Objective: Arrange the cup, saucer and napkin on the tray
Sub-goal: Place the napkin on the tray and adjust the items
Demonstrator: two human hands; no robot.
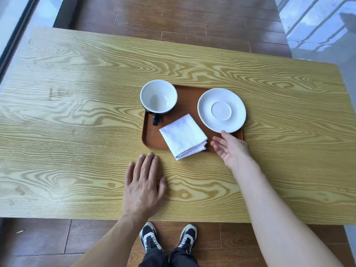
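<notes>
Resting on the tray [152, 139]: one cup [158, 96], one saucer [221, 110], one folded napkin [183, 136]. No legible writing. Left hand [143, 186] flat on table [77, 112]; right hand [230, 149] released, thumb at saucer rim.

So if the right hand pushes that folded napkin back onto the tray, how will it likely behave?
The napkin looks like soft folded cloth, so it would probably bunch or slide unevenly rather than move stiffly. Its stacked layers show at the near edge, so they may fan apart. One corner overhangs the tray rim and might catch. The right hand is open beside it.
</notes>
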